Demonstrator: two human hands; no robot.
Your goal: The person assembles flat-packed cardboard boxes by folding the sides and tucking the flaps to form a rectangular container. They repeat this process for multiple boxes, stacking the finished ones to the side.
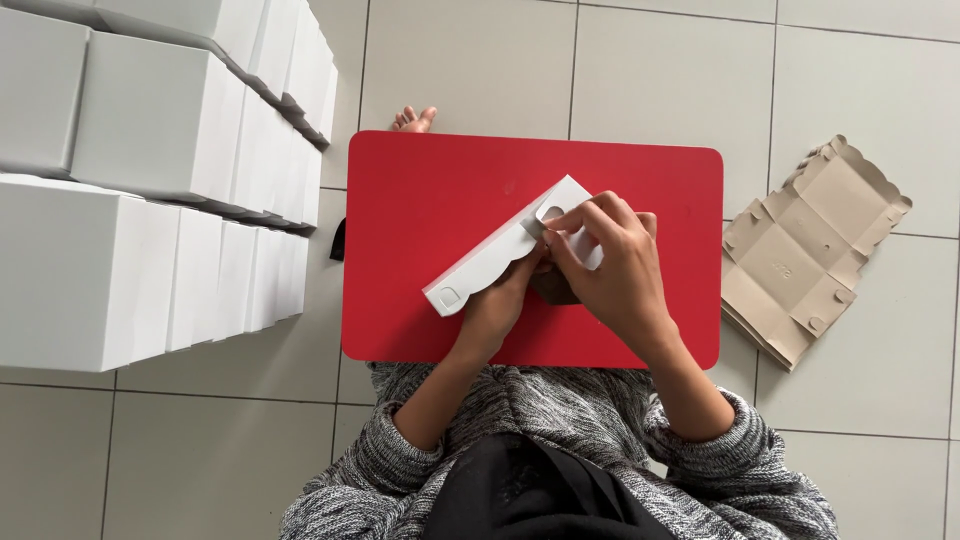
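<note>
Over a small red table (430, 200) I hold a white cardboard box blank (490, 257), partly folded, with a scalloped edge along its lower side. My left hand (505, 300) grips it from underneath near the middle. My right hand (605, 265) pinches a flap at its upper right end with fingers bent. Part of the blank's brown inner side shows between the two hands.
Stacks of finished white boxes (150, 190) stand on the tiled floor at the left. A pile of flat brown box blanks (805, 250) lies on the floor at the right. A bare foot (413, 119) shows beyond the table's far edge.
</note>
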